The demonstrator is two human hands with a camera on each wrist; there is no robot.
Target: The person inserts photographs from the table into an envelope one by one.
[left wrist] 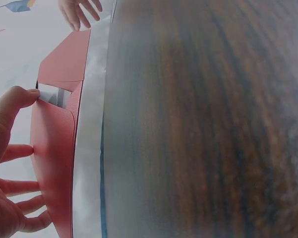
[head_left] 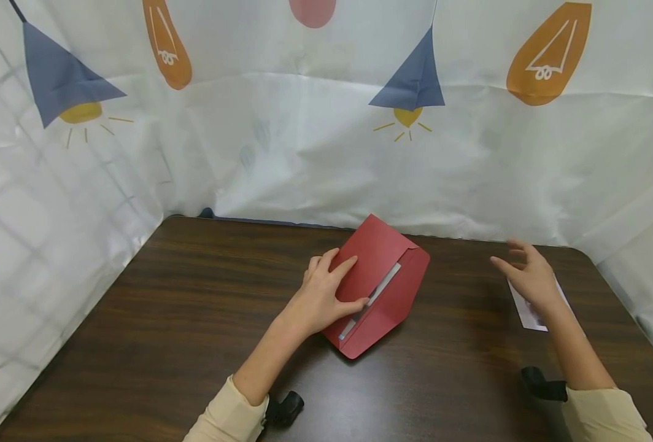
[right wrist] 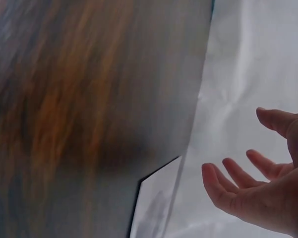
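Observation:
My left hand (head_left: 318, 301) holds a red envelope (head_left: 390, 307) by its left side, thumb at its opening and fingers spread along the edge. The envelope tilts diagonally, its flap side towards me, and in the left wrist view it shows above the table's far edge. A whitish strip of paper (head_left: 384, 284) shows in the opening, close to the thumb tip. At the right, my right hand (head_left: 531, 279) hovers with its fingers loosely bent and nothing in them. Below it lies a pale printed sheet (head_left: 528, 313), partly hidden by the hand and forearm.
The dark wooden table (head_left: 183, 325) reaches back to a white curtain (head_left: 282, 153) printed with lamps and bulbs. Black wrist mounts (head_left: 285, 410) show at both sleeves, close over the table.

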